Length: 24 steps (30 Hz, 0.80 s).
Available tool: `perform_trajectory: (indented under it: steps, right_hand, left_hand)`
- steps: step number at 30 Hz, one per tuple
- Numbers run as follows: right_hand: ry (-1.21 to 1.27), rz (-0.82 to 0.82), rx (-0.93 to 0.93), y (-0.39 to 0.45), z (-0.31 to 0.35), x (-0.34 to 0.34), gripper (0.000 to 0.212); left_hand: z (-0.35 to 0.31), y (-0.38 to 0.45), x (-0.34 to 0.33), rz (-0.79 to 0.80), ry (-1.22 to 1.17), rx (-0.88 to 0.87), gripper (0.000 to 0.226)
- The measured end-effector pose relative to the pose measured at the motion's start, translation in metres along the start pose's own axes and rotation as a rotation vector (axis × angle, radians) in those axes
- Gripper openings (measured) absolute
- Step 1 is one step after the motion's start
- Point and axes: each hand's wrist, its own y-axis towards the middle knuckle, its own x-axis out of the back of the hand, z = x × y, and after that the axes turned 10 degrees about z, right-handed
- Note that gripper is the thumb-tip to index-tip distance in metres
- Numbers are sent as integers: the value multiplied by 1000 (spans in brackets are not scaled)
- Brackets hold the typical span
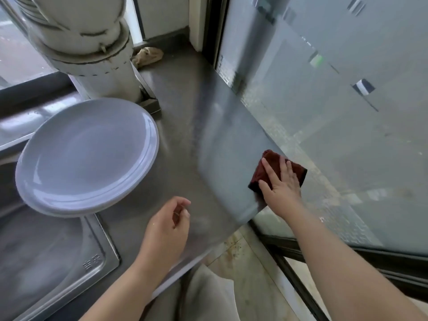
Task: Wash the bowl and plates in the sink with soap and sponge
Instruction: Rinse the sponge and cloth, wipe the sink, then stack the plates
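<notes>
Wiping of the steel worktop [185, 126] with a dark red cloth [266, 170].

Right hand [281, 181] presses flat, fingers straight, on the cloth at the worktop's far-right edge; left hand [165, 230] hangs loosely curled, holding nothing. Stacked plates [85, 156] rest beyond the left hand, overhanging the sink [97, 246]. Even pressure and overlapping strokes seem best.

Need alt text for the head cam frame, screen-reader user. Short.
A person's right hand presses a dark red cloth flat on the far right edge of a steel counter, while the left hand hovers loosely curled and empty above it. Stacked white plates sit on the counter, overhanging the sink at left.
</notes>
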Motion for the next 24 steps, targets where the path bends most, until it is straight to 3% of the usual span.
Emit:
perform_trajectory:
  steps: [3,7,15,20,24]
  right_hand:
    - [125,-96,-87,-28,37,-38,60]
    - [44,-99,10,-71,101,-85,65]
    - [-93,63,415,-97,215,-136,71]
    - [-236,206,660,-86,232,-129,61]
    - [-41,325,765,-85,225,-99,60]
  left_hand:
    - [11,-11,15,2,-5,19,18]
    - [32,-24,42,-50,-1,36,19]
    - [70,-50,92,-180,-91,74,20]
    - [86,-54,112,-324,-100,71,26]
    - [95,-55,125,-396,-150,142,22]
